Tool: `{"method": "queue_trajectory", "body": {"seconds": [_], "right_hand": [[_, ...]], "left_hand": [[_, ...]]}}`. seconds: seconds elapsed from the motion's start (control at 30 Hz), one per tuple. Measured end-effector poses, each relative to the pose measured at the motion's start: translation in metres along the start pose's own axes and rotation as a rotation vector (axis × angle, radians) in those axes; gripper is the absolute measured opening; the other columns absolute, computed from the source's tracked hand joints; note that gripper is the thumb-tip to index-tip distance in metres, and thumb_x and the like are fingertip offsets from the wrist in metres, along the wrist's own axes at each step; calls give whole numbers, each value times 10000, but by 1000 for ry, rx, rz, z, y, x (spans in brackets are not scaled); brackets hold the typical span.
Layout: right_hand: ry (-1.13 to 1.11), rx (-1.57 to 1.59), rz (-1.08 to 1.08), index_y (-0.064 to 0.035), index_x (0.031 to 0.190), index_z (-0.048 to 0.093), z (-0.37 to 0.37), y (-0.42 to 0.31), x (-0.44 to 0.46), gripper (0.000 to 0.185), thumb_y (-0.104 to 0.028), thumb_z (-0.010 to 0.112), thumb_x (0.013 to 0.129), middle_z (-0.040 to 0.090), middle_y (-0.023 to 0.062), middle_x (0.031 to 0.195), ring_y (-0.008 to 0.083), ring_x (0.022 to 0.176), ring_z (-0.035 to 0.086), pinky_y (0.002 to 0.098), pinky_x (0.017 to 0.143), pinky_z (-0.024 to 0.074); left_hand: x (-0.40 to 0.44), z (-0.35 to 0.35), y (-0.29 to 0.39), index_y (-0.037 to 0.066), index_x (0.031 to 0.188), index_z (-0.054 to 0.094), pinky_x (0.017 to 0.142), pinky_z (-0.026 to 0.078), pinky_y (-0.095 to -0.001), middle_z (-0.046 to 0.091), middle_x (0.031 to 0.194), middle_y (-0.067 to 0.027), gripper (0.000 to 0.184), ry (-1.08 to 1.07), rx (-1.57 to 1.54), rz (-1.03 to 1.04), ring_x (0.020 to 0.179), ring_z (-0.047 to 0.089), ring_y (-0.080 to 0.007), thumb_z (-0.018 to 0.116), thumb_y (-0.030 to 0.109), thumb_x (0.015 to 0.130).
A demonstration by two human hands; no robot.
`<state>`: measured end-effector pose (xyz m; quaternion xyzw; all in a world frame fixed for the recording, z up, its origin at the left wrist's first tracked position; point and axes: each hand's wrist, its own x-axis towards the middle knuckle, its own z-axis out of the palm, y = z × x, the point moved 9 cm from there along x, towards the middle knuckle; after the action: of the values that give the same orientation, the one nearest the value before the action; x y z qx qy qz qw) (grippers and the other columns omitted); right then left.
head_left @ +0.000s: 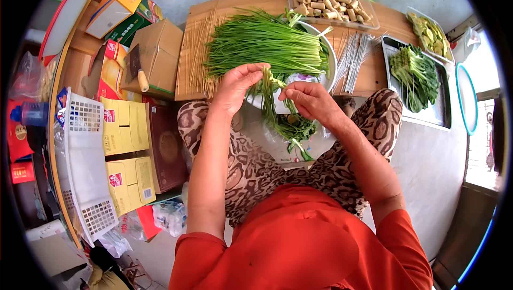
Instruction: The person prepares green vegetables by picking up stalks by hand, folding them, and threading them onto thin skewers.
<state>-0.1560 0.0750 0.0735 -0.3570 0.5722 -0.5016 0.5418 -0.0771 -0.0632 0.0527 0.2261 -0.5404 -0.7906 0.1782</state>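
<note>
Between my hands hangs a small bunch of leafy greens (273,109), its upper end pinched in the fingers of my left hand (238,86). The thumb and fingers of my right hand (312,102) are closed on a stem at the bunch's right side. Just beyond, a large pile of green chives (262,44) lies on a white round tray (332,65). More dark leafy greens (296,128) lie below the bunch, between my knees.
The wooden table (195,28) bears thin wooden skewers (200,57), metal skewers (354,57), a box of beige rolls (328,4), a metal tray (427,120) of leafy greens and a container of sliced vegetables (432,33). Cartons (155,55) and a white basket (83,156) stand at left.
</note>
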Motion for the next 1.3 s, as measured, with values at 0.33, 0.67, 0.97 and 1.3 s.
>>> {"method": "queue_trajectory", "body": {"seconds": [0.33, 0.67, 0.97, 1.3], "right_hand": [[-26, 208, 59, -29, 948, 636, -9, -12, -12, 263, -225, 464, 978, 361, -47, 477, 52, 389, 281, 213, 391, 217], [-28, 25, -3, -22, 982, 627, 3, -74, -45, 230, -208, 492, 969, 372, -56, 481, 40, 400, 303, 200, 394, 231], [44, -320, -166, -19, 932, 662, 12, -137, -83, 194, -172, 543, 941, 440, -75, 556, 21, 487, 363, 200, 435, 289], [72, -391, -145, -34, 920, 673, 32, -155, -111, 185, -166, 545, 940, 484, -68, 578, 20, 496, 388, 201, 440, 295]], "left_hand": [[1, 40, 5, 22, 1087, 630, 950, 410, -307, 642, 1092, -65, 268, -306, 10, 30, 1030, 568, -155, 646, 162, 859], [-18, 61, 61, -9, 997, 656, 838, 466, -273, 677, 973, -75, 205, -306, 0, 150, 891, 621, -142, 633, 151, 872], [-47, 91, 113, -18, 958, 673, 746, 464, -218, 675, 886, -30, 212, -318, -31, 223, 797, 589, -69, 682, 159, 843], [-82, 107, 129, -11, 947, 680, 701, 473, -229, 679, 848, -27, 212, -322, 66, 266, 745, 591, -70, 685, 174, 843]]}}
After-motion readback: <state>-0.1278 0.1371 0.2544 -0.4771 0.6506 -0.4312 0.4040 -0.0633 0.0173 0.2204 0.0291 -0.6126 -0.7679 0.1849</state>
